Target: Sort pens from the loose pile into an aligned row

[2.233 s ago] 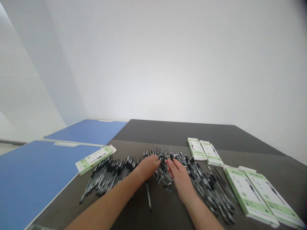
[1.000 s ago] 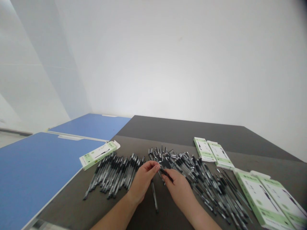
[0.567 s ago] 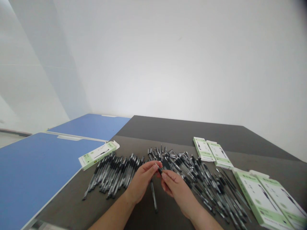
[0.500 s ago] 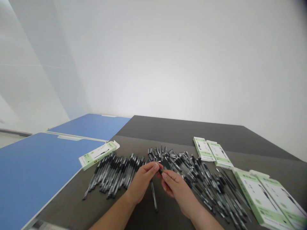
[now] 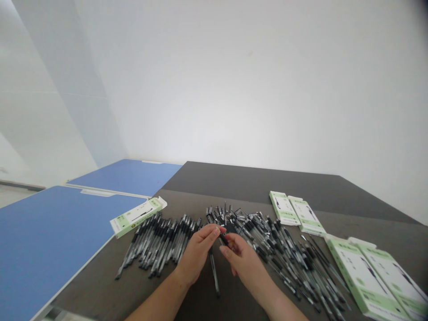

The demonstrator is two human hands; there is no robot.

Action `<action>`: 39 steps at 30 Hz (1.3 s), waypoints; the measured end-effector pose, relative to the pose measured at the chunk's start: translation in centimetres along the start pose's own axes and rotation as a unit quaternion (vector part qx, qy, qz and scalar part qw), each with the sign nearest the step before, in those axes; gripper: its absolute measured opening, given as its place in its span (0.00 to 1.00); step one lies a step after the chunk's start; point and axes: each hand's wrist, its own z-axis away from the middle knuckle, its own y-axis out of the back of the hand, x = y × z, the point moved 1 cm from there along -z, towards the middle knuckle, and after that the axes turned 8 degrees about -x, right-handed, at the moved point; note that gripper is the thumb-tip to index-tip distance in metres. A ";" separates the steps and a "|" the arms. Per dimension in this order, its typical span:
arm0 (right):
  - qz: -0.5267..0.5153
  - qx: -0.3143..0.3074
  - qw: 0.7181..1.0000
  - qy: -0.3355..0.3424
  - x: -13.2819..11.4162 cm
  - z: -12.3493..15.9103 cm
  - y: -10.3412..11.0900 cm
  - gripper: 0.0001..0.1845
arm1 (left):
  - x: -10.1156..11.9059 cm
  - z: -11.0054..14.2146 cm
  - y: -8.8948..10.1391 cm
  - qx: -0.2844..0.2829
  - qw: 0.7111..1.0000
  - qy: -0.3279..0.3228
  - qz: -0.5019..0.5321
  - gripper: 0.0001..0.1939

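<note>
In the head view, my left hand (image 5: 198,250) is closed in a pinch on the upper end of a black-gripped pen (image 5: 223,239). The fingers of my right hand (image 5: 243,258) are around the same pen's lower part, the thumb a little below it. Most of that pen is hidden by the fingers. A second clear pen (image 5: 215,278) points down from beneath my left hand; whether it is held or lies on the table, I cannot tell. Left of my hands is a row of clear-and-black pens (image 5: 160,245). A looser heap of pens and parts (image 5: 284,249) spreads on the right.
A green-and-white pen box (image 5: 138,215) lies at the left edge of the dark table (image 5: 261,180). Two more boxes (image 5: 284,208) lie at the back right, and two larger-looking ones (image 5: 368,278) at the near right. Blue tables (image 5: 67,223) adjoin on the left.
My right hand's fingers have loosened and shifted slightly, so more of the black pen grip shows. My left hand stays almost where it was.
</note>
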 end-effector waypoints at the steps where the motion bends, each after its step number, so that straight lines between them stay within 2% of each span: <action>1: 0.025 0.025 0.999 0.016 0.0 -0.1 0.1 0.14 | 0.0 0.0 0.0 0.004 1.000 -0.004 -0.002 0.14; 2: 0.026 0.027 0.999 0.018 -0.1 -0.1 0.1 0.14 | 0.0 0.0 0.0 0.002 1.000 -0.006 0.004 0.14; 6: -0.100 -0.094 0.989 -0.055 0.1 0.1 0.0 0.20 | 0.1 0.0 -0.3 -0.039 0.997 0.003 0.060 0.14; 7: -0.103 -0.096 0.988 -0.061 0.1 0.1 0.0 0.21 | 0.1 -0.1 -0.3 -0.038 0.998 0.007 0.058 0.14; 11: 0.041 0.035 0.998 0.011 0.2 -0.4 0.6 0.16 | 0.1 -0.3 -0.3 0.019 1.000 -0.006 -0.013 0.13; 12: 0.054 0.041 0.997 0.022 0.2 -0.4 0.7 0.15 | 0.2 -0.3 -0.3 0.023 1.000 -0.012 -0.017 0.13; 14: -0.001 -0.016 1.000 0.001 0.1 -0.3 0.9 0.15 | 0.2 -0.4 -0.5 -0.001 1.000 -0.013 0.014 0.14; 16: -0.100 -0.097 0.989 -0.048 0.0 -0.2 0.9 0.19 | 0.3 -0.6 -0.8 -0.040 0.998 -0.006 0.057 0.16; 17: -0.128 -0.113 0.984 -0.058 -0.1 -0.1 0.9 0.20 | 0.5 -0.7 -0.9 -0.048 0.997 -0.004 0.063 0.16; 19: -0.110 -0.073 0.991 -0.036 -0.2 -0.3 1.2 0.19 | 0.9 -1.0 -1.1 -0.029 0.999 -0.010 0.029 0.15; 22: -0.010 0.045 0.998 0.031 -0.4 -0.6 1.9 0.16 | 1.7 -1.5 -1.4 0.019 0.998 -0.032 -0.043 0.13; 23: -0.005 0.052 0.998 0.038 -0.5 -0.6 2.1 0.16 | 2.0 -1.7 -1.6 0.013 0.998 -0.034 -0.044 0.14; 25: -0.060 -0.006 0.998 0.019 -0.7 -0.5 2.3 0.15 | 2.6 -2.0 -1.8 -0.036 0.999 -0.028 -0.010 0.15; 27: -0.144 -0.101 0.984 -0.025 -0.9 -0.3 2.2 0.18 | 3.0 -2.2 -2.0 -0.089 0.995 -0.026 0.025 0.15; 28: -0.167 -0.126 0.977 -0.036 -1.0 -0.2 2.2 0.18 | 3.2 -2.3 -2.0 -0.098 0.995 -0.029 0.024 0.15; 29: -0.167 -0.123 0.978 -0.035 -1.0 -0.2 2.2 0.18 | 3.3 -2.4 -1.9 -0.091 0.995 -0.033 0.007 0.14; 30: -0.148 -0.093 0.984 -0.023 -1.0 -0.3 2.1 0.18 | 3.3 -2.5 -1.8 -0.070 0.997 -0.037 -0.019 0.14; 33: -0.052 0.050 0.997 0.031 -0.7 -0.6 2.2 0.18 | 2.8 -2.6 -1.7 -0.001 0.997 -0.028 -0.067 0.14; 34: -0.038 0.067 0.996 0.036 -0.7 -0.7 2.2 0.17 | 2.6 -2.6 -1.7 0.003 0.998 -0.021 -0.056 0.14; 36: -0.069 0.023 0.997 0.017 -0.6 -0.7 2.1 0.17 | 2.1 -2.5 -1.8 -0.023 1.000 -0.008 -0.002 0.15; 39: -0.167 -0.111 0.979 -0.036 -0.6 -0.4 1.9 0.20 | 1.8 -2.2 -1.8 -0.073 0.995 0.002 0.062 0.15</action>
